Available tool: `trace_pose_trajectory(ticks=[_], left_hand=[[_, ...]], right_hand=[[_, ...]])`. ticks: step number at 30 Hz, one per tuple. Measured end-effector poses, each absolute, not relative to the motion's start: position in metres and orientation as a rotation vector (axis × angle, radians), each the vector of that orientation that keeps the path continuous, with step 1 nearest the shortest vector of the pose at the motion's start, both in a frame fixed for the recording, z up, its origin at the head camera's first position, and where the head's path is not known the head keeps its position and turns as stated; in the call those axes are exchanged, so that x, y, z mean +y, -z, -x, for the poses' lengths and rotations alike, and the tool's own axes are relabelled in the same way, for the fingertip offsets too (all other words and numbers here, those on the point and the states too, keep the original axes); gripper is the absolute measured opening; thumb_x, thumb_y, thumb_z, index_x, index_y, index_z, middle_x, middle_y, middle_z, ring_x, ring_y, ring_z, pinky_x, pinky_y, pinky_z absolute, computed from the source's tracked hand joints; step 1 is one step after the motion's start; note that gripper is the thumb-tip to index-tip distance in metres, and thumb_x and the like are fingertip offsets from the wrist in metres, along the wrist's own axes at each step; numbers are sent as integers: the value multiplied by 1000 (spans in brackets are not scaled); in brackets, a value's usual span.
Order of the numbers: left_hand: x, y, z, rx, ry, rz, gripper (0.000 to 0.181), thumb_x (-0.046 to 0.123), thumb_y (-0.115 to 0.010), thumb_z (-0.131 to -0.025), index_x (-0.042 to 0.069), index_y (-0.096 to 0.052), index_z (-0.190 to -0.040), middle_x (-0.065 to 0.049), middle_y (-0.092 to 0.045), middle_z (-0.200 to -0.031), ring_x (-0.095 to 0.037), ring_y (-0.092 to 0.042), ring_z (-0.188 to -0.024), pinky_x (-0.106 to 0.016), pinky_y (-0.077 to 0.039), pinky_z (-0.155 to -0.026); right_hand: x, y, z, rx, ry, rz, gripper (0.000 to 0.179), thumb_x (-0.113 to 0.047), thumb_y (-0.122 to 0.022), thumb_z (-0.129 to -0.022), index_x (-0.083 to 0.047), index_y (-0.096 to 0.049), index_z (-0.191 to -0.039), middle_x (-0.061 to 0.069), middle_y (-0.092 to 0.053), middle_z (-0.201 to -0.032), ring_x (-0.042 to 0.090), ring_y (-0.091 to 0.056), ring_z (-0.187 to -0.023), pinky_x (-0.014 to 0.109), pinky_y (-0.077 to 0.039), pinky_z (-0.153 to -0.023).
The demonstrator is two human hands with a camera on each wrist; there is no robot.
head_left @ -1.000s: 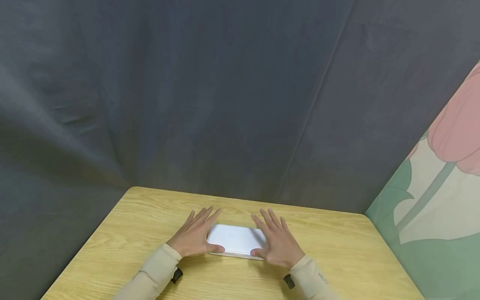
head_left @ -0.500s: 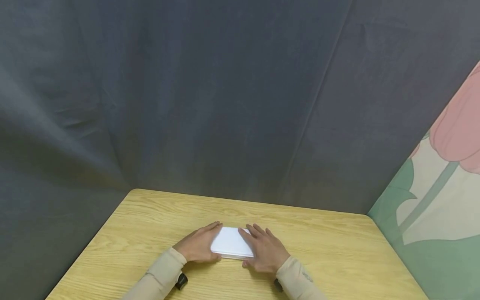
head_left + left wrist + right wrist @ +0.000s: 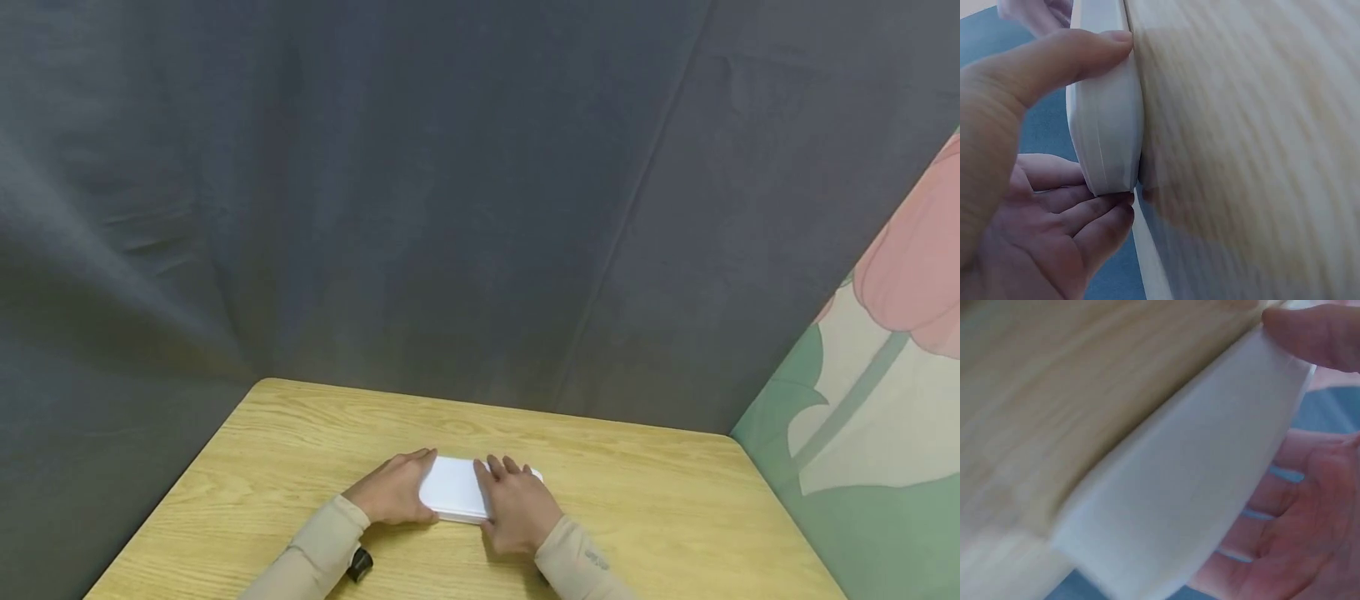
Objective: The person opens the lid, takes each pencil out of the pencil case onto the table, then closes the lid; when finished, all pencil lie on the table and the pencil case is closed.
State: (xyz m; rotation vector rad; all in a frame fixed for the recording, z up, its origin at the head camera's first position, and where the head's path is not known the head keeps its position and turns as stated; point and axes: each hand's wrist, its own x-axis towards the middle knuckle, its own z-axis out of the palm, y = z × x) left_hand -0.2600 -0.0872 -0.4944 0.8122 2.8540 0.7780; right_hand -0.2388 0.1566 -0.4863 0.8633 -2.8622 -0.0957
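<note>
A flat white box (image 3: 452, 487) with rounded corners and a seam along its side lies on the wooden table. At its left end my left hand (image 3: 396, 489) holds it, the thumb on the near side and the fingers round the far left corner. My right hand (image 3: 521, 504) reaches over the right half, thumb at the near edge and fingers across the top; the box's far right corner shows past them. In the left wrist view the thumb presses the side wall of the box (image 3: 1107, 131). The right wrist view has the thumb near one end of the box (image 3: 1179, 456).
The light wooden table (image 3: 660, 500) reaches back to a dark grey curtain (image 3: 465, 208). On the right hangs a panel (image 3: 870, 433) with a pink tulip and green leaves. A black wrist device (image 3: 361, 565) sits under the left sleeve.
Both hands have gone from spread fingers to a hold round the box. The right hand has shifted left and nearer, so the box's far right corner now shows beyond it.
</note>
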Motion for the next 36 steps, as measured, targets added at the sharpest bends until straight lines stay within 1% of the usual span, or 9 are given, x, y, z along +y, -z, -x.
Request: trace_pose_trajectory(ticks=[8, 14, 18, 23, 26, 28, 30, 33, 36], left_hand=[[-88, 500, 262, 2884, -755, -855, 105, 44, -89, -70, -12, -44, -146, -31, -50, -149, -43, -54, -136, -50, -47, -115], [-90, 506, 265, 2840, -887, -870, 108, 41, -91, -69, -9, -41, -150, -29, -48, -152, -43, -53, -137, -52, -46, -115], [-97, 513, 266, 2762, -1035, -806, 118, 50, -88, -73, -6, -28, -157, -25, -47, -154, -39, -53, -139, -53, -45, -115], [-107, 517, 262, 2769, -1097, -668, 108, 51, -81, -81, -5, -28, -157, -23, -50, -152, -31, -55, -137, -54, -47, -113], [-109, 513, 256, 2834, -1085, -631, 100, 46, -82, -80, -8, -37, -152, -24, -69, -127, -16, -69, -94, -41, -61, -91], [-109, 510, 251, 2909, -1043, -613, 96, 46, -84, -78, -9, -46, -147, -16, -75, -97, -7, -55, -66, -30, -58, -66], [-110, 508, 245, 2981, -999, -630, 88, 44, -85, -77, -6, -54, -142, -10, -73, -85, -8, -50, -56, -25, -53, -57], [-111, 505, 239, 3065, -943, -728, 73, 41, -86, -76, -2, -65, -132, -16, -77, -105, -23, -75, -80, -34, -64, -73], [-112, 502, 236, 3077, -922, -834, 59, 37, -85, -78, 3, -72, -125, -20, -69, -130, -27, -77, -97, -37, -64, -84]], right_hand=[[144, 483, 240, -2766, 242, -901, 85, -33, -76, -58, 1, -61, -134, 18, -72, -114, 34, -72, -95, 45, -64, -71], [158, 463, 250, -2835, 66, -1056, 66, -28, -76, -67, -3, -66, -128, 13, -77, -109, 15, -70, -74, 24, -59, -62], [173, 450, 258, -2883, -325, -1145, 47, -18, -79, -79, -8, -73, -125, 8, -79, -108, -2, -46, -47, 13, -45, -47], [181, 446, 262, -2885, -616, -1200, 39, -17, -82, -84, -13, -75, -122, 6, -76, -116, -11, -41, -52, 8, -44, -53], [182, 445, 263, -2932, -722, -1161, 37, -20, -82, -86, -15, -75, -122, 6, -76, -117, -8, -41, -51, 10, -47, -57], [184, 444, 264, -2967, -826, -1118, 35, -20, -80, -87, -16, -75, -122, 7, -75, -118, -4, -35, -44, 12, -46, -53], [185, 443, 266, -2986, -916, -1079, 34, -21, -79, -89, -17, -76, -122, 8, -76, -117, -3, -31, -42, 14, -43, -49], [188, 442, 269, -2985, -973, -1053, 31, -21, -79, -89, -18, -76, -120, 7, -77, -115, -4, -30, -41, 14, -38, -45], [190, 440, 272, -2983, -964, -1051, 29, -23, -79, -90, -20, -77, -119, 5, -78, -114, -4, -23, -40, 15, -32, -43]])
